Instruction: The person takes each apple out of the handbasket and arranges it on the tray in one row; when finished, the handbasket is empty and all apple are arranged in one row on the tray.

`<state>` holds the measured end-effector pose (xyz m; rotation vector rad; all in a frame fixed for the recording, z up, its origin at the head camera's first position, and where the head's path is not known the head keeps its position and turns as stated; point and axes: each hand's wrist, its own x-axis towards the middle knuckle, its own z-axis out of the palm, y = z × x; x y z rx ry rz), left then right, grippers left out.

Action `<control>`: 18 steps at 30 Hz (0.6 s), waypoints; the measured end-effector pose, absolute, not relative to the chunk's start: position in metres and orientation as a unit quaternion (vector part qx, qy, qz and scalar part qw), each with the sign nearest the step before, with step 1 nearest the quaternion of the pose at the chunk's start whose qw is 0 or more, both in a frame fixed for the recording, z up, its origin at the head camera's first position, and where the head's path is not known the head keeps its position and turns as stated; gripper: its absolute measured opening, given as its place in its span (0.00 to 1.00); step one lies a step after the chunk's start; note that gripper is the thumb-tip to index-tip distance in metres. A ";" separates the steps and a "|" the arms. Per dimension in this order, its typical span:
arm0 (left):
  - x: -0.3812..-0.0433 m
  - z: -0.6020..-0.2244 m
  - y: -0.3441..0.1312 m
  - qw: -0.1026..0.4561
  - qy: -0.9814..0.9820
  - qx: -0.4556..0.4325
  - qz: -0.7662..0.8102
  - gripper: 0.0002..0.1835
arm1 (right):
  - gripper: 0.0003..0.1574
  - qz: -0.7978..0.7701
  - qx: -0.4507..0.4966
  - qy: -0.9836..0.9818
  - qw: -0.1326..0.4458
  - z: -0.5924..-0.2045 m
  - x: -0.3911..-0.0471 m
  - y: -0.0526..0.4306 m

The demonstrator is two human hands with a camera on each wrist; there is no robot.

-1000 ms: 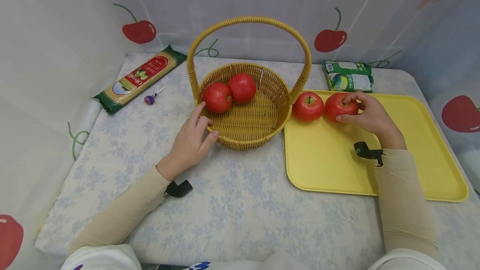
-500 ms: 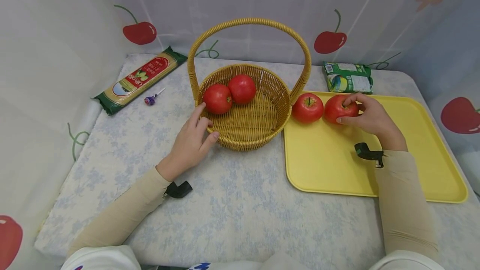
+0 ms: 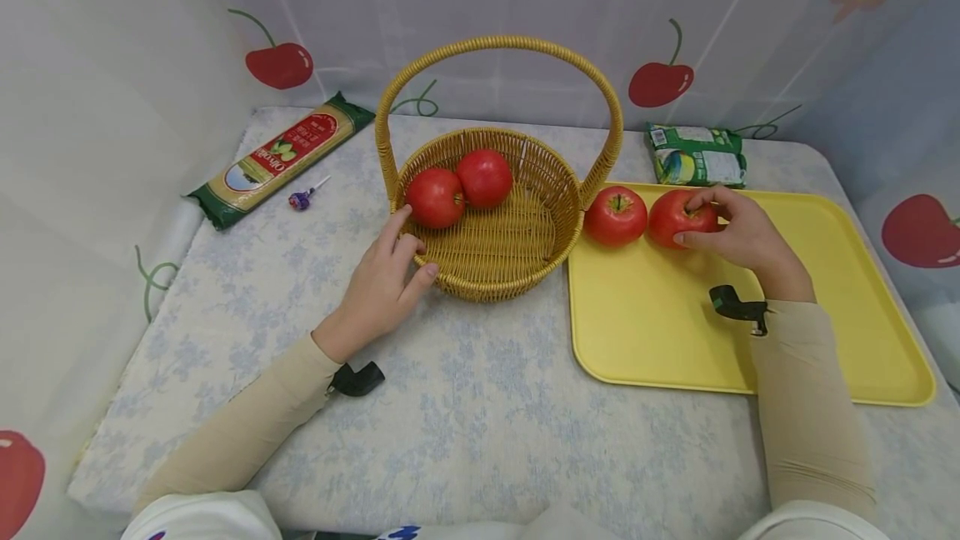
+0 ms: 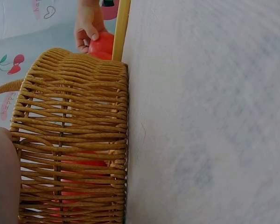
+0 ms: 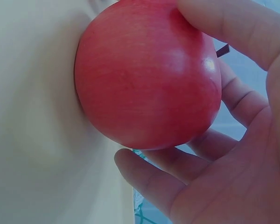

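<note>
On the yellow tray [image 3: 660, 323], my right hand [image 3: 744, 232] grips a red apple [image 3: 667, 222] between thumb and fingers. In the right wrist view the apple [image 5: 144, 79] still touches the tray surface, its stem pointing away from it. A second red apple [image 3: 617, 215] sits just left of it, by the basket. Two more apples, a left one [image 3: 433, 198] and a right one [image 3: 485, 178], lie together inside the yellow wicker basket [image 3: 483, 284]. My left hand [image 3: 377, 288] rests at the basket's near left rim, fingers relaxed. Its wicker wall [image 4: 74, 116] fills much of the left wrist view.
Over the basket rises a tall arched handle [image 3: 498, 42]. A long green-and-gold packet [image 3: 281, 158] and a small lollipop [image 3: 300, 200] lie to the left. Behind the tray is a green packet [image 3: 697, 155]. A patterned cloth [image 3: 480, 415] covers the table.
</note>
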<state>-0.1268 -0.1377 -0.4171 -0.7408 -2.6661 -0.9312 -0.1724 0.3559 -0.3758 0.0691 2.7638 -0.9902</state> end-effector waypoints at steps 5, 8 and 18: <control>-0.127 -0.417 -0.138 0.111 -0.908 -0.252 -0.316 0.42 | 0.32 -0.336 0.024 0.936 0.101 -0.376 -0.172 0.356; -0.127 -0.417 -0.138 0.111 -0.907 -0.253 -0.317 0.42 | 0.33 -0.337 0.023 0.936 0.100 -0.376 -0.172 0.357; -0.127 -0.417 -0.138 0.109 -0.909 -0.250 -0.316 0.42 | 0.31 -0.346 0.013 0.934 0.084 -0.372 -0.170 0.355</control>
